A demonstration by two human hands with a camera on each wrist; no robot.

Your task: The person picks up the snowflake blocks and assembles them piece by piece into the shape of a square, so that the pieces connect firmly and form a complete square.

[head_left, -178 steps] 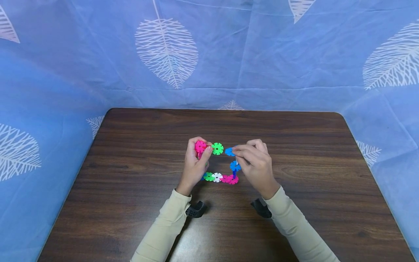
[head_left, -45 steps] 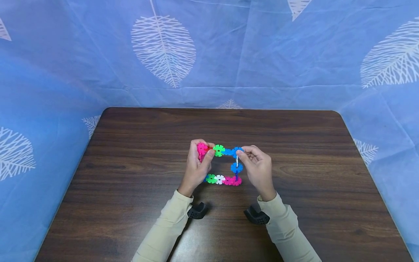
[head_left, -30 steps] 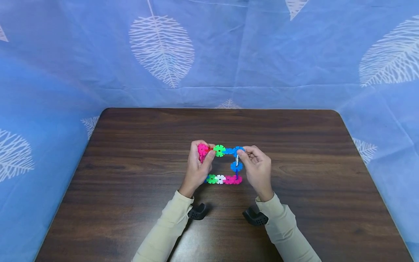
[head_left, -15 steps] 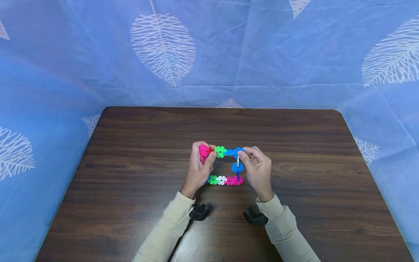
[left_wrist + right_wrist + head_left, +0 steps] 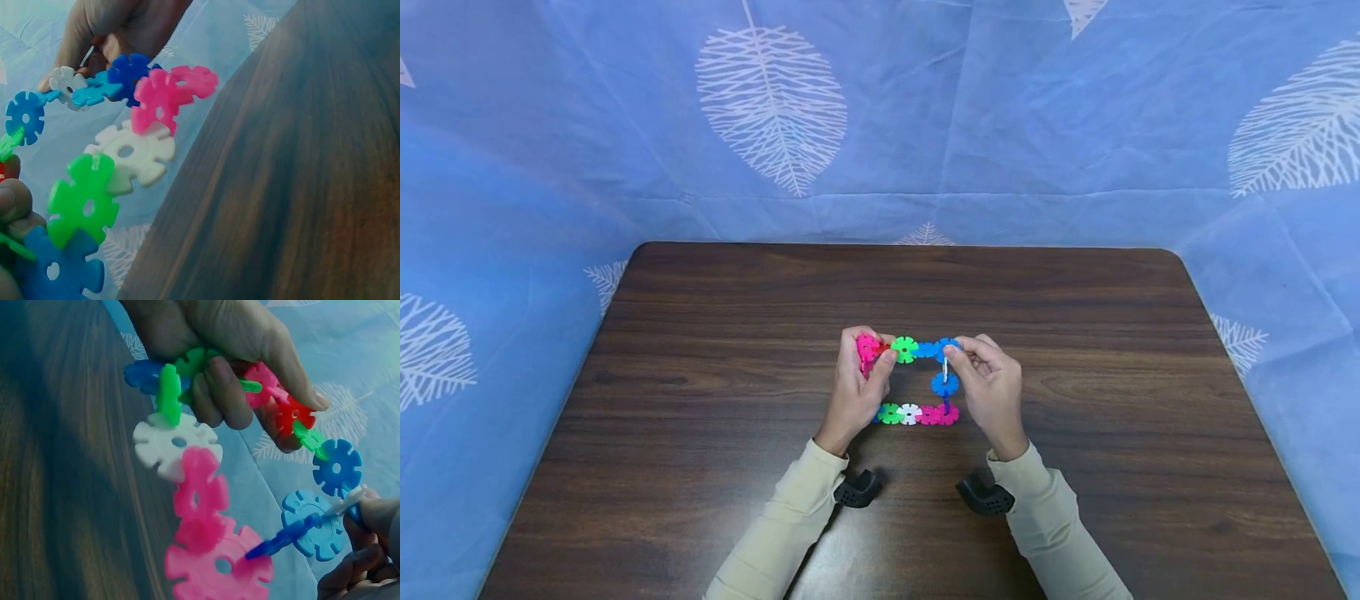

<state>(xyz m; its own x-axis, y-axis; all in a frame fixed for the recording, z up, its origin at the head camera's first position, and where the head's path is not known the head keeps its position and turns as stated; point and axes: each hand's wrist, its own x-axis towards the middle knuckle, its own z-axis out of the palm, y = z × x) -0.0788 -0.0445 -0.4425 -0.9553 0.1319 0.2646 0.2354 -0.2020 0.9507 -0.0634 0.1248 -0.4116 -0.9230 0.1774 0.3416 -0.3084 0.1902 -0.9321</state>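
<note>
Interlocking snowflake discs form a loop of pink, red, green, blue and white pieces, held in the air over the table. My left hand grips the loop's left side; its thumb and a finger pinch a red disc beside a pink disc. A green disc links onward to blue discs. At the upper right corner, my right hand pinches a blue disc between thumb and fingers. Below it come a white disc, more blue discs, then pink discs. A white disc and a green disc continue toward my left hand, which hides part of the loop.
Beneath the hands spreads a dark wood-grain table with rounded far corners. Blue cloth with white leaf prints hangs behind it and at both sides. Each wrist wears a black camera.
Earlier, a gap stood between the green disc and the blue disc near my right fingers; now a blue disc bridges them. Lately both hands stay almost still, the left drifting slightly right.
</note>
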